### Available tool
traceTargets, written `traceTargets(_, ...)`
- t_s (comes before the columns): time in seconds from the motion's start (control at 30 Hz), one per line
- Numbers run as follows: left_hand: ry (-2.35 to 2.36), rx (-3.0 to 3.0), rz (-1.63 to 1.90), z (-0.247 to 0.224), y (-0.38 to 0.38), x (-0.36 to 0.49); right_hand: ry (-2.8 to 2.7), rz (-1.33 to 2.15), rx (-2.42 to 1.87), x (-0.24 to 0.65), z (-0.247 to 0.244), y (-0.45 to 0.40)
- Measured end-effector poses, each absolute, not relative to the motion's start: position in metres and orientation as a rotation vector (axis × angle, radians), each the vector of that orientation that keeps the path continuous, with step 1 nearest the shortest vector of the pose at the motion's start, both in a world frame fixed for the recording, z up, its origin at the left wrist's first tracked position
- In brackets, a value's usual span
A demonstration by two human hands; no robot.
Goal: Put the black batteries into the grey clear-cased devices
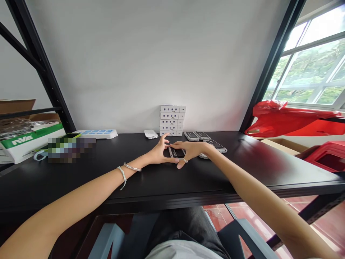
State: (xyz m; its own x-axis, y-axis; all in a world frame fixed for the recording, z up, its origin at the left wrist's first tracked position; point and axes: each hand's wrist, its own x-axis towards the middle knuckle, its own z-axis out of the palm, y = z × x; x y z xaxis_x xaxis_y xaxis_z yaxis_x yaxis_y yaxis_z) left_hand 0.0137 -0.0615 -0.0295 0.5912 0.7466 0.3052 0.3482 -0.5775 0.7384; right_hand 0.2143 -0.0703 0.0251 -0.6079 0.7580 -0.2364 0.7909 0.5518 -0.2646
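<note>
Read at nine o'clock: "NVE" in white capitals on the green band of a white carton (27, 143). Blue-marked labels seen on stacked white boxes (171, 120) at twelve o'clock and on a power strip (98, 133) at eleven o'clock: print too small, blurred, no characters made out.

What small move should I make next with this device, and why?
Probably lift the flat silver-framed device gently straight up: your left hand and right hand both already touch it, and it lies flat on the black table.
</note>
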Motion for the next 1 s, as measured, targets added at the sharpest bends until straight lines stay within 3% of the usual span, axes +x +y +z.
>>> traceTargets(0.63,0.795,2.314,0.742,-0.035,-0.06,0.012,2.335,-0.561,1.688,0.292,0.048,-0.065)
traceTargets(0.83,0.805,2.3,0.731,-0.031,-0.063,0.014,2.643,-0.721,1.679,0.305,0.048,-0.03)
traceTargets(1.0,0.831,2.306,0.723,-0.029,-0.067,0.015,2.562,-0.407,2.009,0.296,0.028,0.017)
